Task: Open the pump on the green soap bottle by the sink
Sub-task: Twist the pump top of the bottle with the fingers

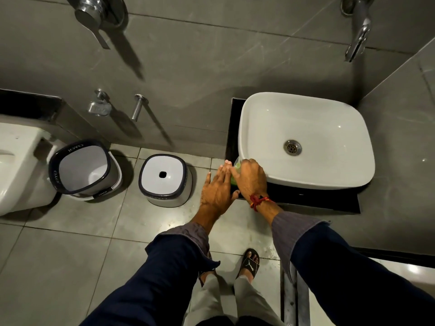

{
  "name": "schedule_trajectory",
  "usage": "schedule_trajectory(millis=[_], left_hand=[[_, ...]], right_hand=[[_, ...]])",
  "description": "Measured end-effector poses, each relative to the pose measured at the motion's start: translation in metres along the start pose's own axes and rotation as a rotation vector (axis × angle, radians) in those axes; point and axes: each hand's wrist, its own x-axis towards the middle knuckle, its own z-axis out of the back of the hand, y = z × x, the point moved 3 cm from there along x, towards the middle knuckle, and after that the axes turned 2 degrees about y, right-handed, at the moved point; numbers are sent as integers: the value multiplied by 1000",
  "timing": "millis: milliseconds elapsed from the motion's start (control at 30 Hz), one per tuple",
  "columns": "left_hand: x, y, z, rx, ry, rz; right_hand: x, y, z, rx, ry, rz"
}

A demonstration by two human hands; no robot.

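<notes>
The green soap bottle (235, 175) stands on the black counter (306, 197) at the front left corner of the white sink (306, 118). Only slivers of green show between my hands. My right hand (250, 178) covers the bottle's top from above, fingers curled over it; the pump is hidden underneath. My left hand (217, 187) lies flat against the bottle's left side, fingers straight and together. A red thread is tied around my right wrist.
A wall tap (357, 31) hangs above the sink. On the tiled floor to the left stand a white bucket (84, 169) and a white stool (164, 180). A toilet (21, 165) is at the far left. My sandalled feet are below.
</notes>
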Motion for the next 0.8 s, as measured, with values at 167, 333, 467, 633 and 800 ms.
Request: schedule_trajectory(millis=[167, 333, 467, 633, 800], left_hand=[[-3, 0, 1, 22, 3, -4], [-8, -2, -3, 14, -12, 28], [-6, -4, -2, 25, -13, 40], [-6, -6, -2, 24, -5, 48], [-5, -8, 0, 12, -4, 45]], right_hand=[[-11, 6, -7, 10, -9, 91], [-2, -2, -1, -46, 34, 10], [-11, -2, -1, -28, -4, 45], [-9, -6, -6, -13, 30, 20], [-11, -2, -1, 22, -40, -63]])
